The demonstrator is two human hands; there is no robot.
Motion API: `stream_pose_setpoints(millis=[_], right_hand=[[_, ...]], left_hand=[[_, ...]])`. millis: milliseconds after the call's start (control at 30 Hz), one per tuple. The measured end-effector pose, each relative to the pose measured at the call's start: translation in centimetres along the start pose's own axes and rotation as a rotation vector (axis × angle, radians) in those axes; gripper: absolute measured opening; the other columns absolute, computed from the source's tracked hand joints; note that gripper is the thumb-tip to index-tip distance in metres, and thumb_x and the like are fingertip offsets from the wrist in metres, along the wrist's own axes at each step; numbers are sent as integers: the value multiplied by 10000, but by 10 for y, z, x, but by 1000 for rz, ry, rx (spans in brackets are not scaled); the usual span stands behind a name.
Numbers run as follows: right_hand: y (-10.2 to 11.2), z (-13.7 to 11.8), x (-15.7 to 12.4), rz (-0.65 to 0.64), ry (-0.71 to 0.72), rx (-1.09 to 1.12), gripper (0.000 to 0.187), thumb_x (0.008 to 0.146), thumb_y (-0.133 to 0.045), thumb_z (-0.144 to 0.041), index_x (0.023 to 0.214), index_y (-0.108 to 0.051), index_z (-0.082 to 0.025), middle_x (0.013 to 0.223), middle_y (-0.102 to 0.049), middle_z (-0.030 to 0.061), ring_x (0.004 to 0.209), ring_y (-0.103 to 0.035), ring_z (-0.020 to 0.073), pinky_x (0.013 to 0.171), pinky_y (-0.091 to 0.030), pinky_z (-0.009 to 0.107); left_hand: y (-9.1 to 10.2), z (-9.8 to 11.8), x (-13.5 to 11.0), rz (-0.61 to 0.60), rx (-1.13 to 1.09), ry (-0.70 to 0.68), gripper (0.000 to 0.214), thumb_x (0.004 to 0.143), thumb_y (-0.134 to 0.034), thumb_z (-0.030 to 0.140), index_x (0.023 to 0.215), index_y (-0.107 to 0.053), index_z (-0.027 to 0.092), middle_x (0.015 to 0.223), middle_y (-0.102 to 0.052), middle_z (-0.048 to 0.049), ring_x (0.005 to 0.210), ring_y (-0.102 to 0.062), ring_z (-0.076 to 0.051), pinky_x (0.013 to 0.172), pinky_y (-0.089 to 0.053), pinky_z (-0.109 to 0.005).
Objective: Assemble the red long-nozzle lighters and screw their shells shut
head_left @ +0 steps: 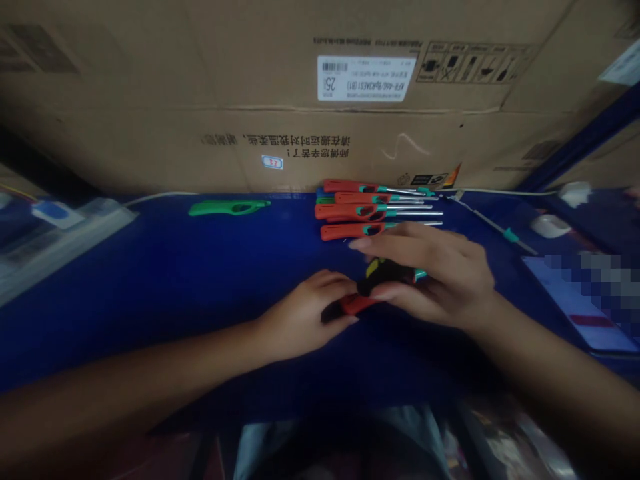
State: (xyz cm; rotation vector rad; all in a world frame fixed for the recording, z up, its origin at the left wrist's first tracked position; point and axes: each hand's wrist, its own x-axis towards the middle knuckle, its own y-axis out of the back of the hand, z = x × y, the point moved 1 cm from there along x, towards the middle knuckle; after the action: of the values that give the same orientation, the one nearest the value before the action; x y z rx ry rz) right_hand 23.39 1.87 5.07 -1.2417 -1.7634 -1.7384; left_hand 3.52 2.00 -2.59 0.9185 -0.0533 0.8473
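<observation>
My left hand is closed around a red utility lighter, whose end on the left side looks dark. Over the lighter's other end, my right hand grips a black-and-yellow tool; its kind is hard to tell because the fingers cover much of it. A bit of teal shows beside the tool, under the right fingers. Just beyond my hands lies a stack of red long-neck lighters with teal triggers and metal tubes pointing right. Farther left, a green lighter body lies alone, with no long tube visible.
A cardboard box wall closes off the back of the blue tabletop. On the right are a metal rod with a teal piece, a white object and a phone-like panel. A clear plastic-like strip lies left.
</observation>
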Motion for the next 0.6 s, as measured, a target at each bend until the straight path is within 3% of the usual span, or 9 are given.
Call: stream_pose_setpoints(millis=[100, 167, 233, 300, 400, 467, 533, 600], right_hand=[[-1, 1, 0, -102, -137, 212, 396, 1037, -396, -192, 1412, -510, -132, 1211, -702, 115, 1092, -685, 182, 946, -564, 327], [-1, 0, 0, -65, -165, 263, 358, 1019, -473, -214, 1358, -562, -144, 1112, -733, 93, 988, -715, 173, 876, -587, 305], [0, -1, 0, 19, -98, 140, 317, 930, -662, -259, 1231, -647, -160, 1003, -751, 72, 891, -723, 176, 813, -595, 282], [0, -2, -1, 66, -32, -6, 328, 881, -729, -274, 1186, -670, -167, 1017, -753, 79, 903, -717, 189, 823, -592, 285], [0, -3, 0, 4, -103, 59, 334, 1004, -509, -230, 1313, -604, -148, 1175, -719, 112, 1062, -688, 204, 933, -567, 340], [0, -3, 2, -20, -186, 193, 353, 1019, -447, -193, 1339, -586, -144, 1130, -730, 101, 1029, -698, 191, 912, -576, 342], [1, -3, 3, 30, -165, 190, 289, 967, -589, -226, 1243, -651, -163, 991, -750, 66, 871, -713, 173, 807, -596, 304], [2, -3, 3, 106, -66, 43, 259, 874, -730, -244, 1122, -703, -176, 912, -748, 49, 776, -695, 167, 736, -592, 283]], left_hand=[[0, 0, 0, -16, 6, -1, 252, 898, -680, 235, 1138, -637, 171, 1143, -673, -96, 1094, -632, -240, 980, -535, -417], [0, 0, 0, -14, 9, 3, 255, 895, -684, 237, 1136, -636, 171, 1116, -675, -92, 1073, -638, -239, 958, -545, -412], [0, -1, 0, -3, 13, 4, 262, 887, -695, 234, 1135, -634, 175, 1088, -676, -81, 1033, -646, -227, 927, -557, -397], [0, -1, -1, 5, 11, 7, 272, 883, -700, 234, 1142, -634, 178, 1095, -673, -81, 1027, -644, -221, 927, -558, -394], [-1, -1, -1, -9, 5, 14, 287, 891, -691, 239, 1165, -639, 173, 1161, -666, -101, 1096, -631, -235, 988, -535, -419], [-1, -2, 0, -18, 5, 7, 293, 898, -684, 245, 1176, -641, 163, 1193, -664, -114, 1135, -623, -244, 1023, -517, -429], [-1, -2, -1, -14, 5, 0, 307, 893, -693, 246, 1181, -637, 156, 1205, -666, -118, 1145, -623, -243, 1028, -517, -424], [-1, -2, -1, -1, 7, 1, 325, 883, -706, 240, 1188, -630, 159, 1203, -669, -111, 1134, -629, -235, 1018, -526, -412]])
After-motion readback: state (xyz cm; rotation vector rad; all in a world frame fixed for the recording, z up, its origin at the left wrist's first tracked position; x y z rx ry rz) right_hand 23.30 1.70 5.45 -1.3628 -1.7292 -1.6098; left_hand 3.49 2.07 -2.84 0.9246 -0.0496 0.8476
